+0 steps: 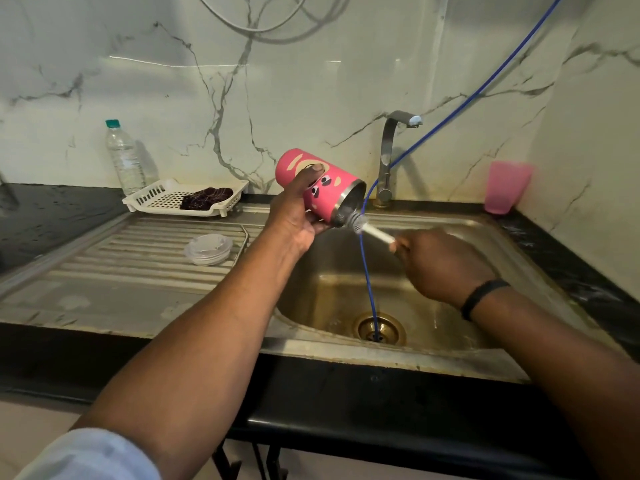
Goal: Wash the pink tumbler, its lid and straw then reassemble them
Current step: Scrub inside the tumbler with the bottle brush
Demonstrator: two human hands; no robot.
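My left hand (294, 216) grips the pink tumbler (332, 192) on its side above the sink's left edge, its open steel mouth pointing right. A bottle brush (363, 228) with grey bristles and a white handle is held in my right hand (440, 265), over the basin; its bristles sit at the tumbler's mouth. The clear lid (208, 248) lies flat on the ribbed drainboard, left of the tumbler. I see no straw.
A steel sink (491, 233) with a tap (389, 157) behind it. A blue cord (367, 282) hangs into the drain. A white drying tray (152, 199) holds a dark cloth; a clear water bottle (123, 157) stands behind it. A pink cup (505, 187) sits back right.
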